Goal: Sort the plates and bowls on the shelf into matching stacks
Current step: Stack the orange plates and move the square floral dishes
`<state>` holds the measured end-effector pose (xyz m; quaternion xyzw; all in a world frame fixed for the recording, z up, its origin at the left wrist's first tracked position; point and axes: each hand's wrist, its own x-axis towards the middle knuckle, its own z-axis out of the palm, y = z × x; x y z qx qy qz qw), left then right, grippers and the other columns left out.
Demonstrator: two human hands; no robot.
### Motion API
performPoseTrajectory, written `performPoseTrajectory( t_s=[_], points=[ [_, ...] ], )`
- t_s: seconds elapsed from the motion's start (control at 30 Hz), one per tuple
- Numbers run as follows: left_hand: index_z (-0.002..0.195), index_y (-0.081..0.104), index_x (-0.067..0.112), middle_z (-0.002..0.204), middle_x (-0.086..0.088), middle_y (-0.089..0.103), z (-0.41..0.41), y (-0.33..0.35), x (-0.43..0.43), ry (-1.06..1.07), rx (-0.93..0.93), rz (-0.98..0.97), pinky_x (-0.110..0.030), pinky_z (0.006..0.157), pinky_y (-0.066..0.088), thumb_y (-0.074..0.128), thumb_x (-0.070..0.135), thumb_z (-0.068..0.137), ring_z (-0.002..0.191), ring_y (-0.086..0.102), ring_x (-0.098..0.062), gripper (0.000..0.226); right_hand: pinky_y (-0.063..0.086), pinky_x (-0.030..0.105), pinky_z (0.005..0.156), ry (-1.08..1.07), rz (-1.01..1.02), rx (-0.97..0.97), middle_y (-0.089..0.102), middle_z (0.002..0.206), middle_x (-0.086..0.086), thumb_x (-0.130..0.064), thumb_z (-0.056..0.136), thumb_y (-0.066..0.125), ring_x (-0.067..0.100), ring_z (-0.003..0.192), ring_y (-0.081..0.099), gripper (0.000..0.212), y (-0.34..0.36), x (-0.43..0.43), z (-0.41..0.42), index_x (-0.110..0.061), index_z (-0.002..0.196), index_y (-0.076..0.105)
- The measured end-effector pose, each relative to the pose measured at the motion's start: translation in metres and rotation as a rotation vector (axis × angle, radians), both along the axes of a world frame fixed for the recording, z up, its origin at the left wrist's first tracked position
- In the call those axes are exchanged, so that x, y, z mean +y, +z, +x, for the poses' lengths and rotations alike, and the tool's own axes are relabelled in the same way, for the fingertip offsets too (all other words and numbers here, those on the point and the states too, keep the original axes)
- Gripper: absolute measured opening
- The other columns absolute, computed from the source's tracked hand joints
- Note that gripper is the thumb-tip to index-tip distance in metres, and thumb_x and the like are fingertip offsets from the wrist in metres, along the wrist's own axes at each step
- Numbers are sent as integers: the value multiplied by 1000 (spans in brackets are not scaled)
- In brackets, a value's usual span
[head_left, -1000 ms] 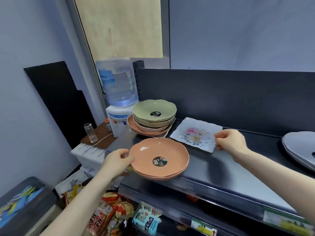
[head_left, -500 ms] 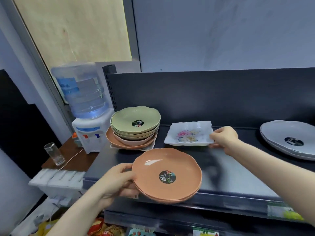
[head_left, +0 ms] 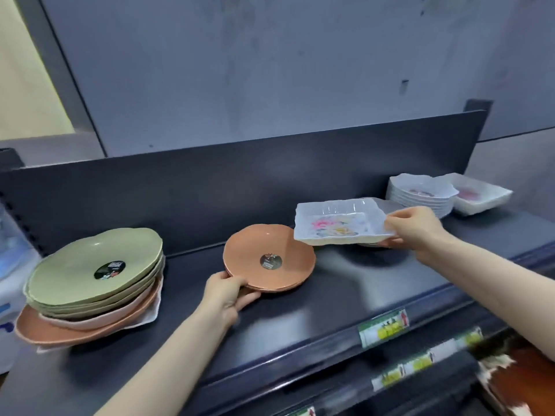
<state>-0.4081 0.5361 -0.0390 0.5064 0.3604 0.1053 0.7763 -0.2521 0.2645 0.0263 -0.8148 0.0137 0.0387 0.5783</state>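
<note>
The left hand (head_left: 225,291) pinches the rim, at 8 o'clock, of glossy round orange plates (head_left: 269,257) with wavy edges, on the dark shelf (head_left: 315,307). The right hand (head_left: 416,227) grips a white square floral dish (head_left: 339,221), ridged, lifted at 2 o'clock of them.

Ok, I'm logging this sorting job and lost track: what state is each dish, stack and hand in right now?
Left hand: gripping the orange plates' near rim.
Orange plates: small stack on the shelf.
Right hand: holding the square floral dish.
Square floral dish: lifted, tilted.
Mixed stack: unsorted, green over orange.
White bowl stack: resting, far right.
Square white dish: resting beside it.
</note>
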Motion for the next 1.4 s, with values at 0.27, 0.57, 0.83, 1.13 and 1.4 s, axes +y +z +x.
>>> performPoseTrajectory(
  t_s=[0.27,0.57,0.83,1.13,1.4],
  points=[
    [83,55,-1,95,-19,58,61,2,-51,0,19,-5,-34,66,59,51,-14,83,93,56,-30,13,57,49,88,-100,52,13,61,84,11,8,78,51,29,56,67,22,-10,-71,27,19,93,65],
    [120,56,13,120,-11,59,92,35,-151,493,-251,324,-21,73,47,50,-6,84,90,60,-18,41,59,25,51,22,116,-9,57,82,11,9,79,51,25,69,58,24,-11,-183,73,24,96,59],
    [110,61,17,101,-3,73,162,52,-335,-304,-279,280,-27,72,58,58,9,88,89,69,-18,23,56,24,49,65,144,-52,69,85,15,10,81,51,24,73,61,24,-12,-298,120,3,86,74],
    [89,75,20,85,8,77,255,56,-416,-419,-273,306,-15,59,52,55,-10,79,74,71,-3,38,54,23,48,-12,112,-106,73,75,9,7,80,53,20,61,63,28,-10,-377,201,-9,81,76],
    [91,78,24,94,4,77,335,48,-445,-403,-393,348,-18,74,54,53,-7,74,86,69,-5,43,51,18,47,16,-1,-138,70,69,9,12,77,51,11,51,60,32,-7,-389,298,-9,79,76]
  ],
)
